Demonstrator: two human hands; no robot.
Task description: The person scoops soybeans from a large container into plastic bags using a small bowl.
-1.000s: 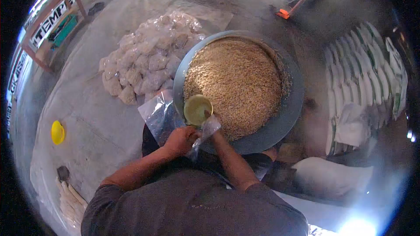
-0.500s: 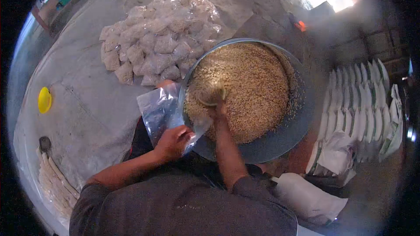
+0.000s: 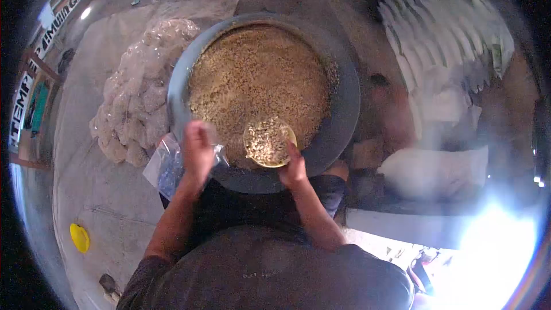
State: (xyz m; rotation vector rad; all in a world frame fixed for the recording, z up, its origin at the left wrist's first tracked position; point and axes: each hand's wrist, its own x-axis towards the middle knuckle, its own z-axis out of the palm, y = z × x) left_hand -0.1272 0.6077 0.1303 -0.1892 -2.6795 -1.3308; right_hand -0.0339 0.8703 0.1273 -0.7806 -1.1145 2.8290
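Note:
A wide grey-blue basin holds a mass of pale beans or grain. My right hand grips the right side of a round yellowish bowl, which is heaped with the grain and held over the basin's near part. At the basin's left rim is my left hand, blurred, its fingers raised. A clear plastic bag hangs beside and below it, partly behind the hand and wrist. Whether the fingers pinch the bag is smeared by motion.
Filled clear bags lie piled on the sheet left of the basin. A yellow dish sits at lower left. Rows of white sacks stand at upper right, with a single white sack below them. Part of a person shows at lower right.
My right hand has lifted the bowl out of the grain, now full, and brought it nearer me. My left hand has risen to the basin's left rim. The camera view has shifted.

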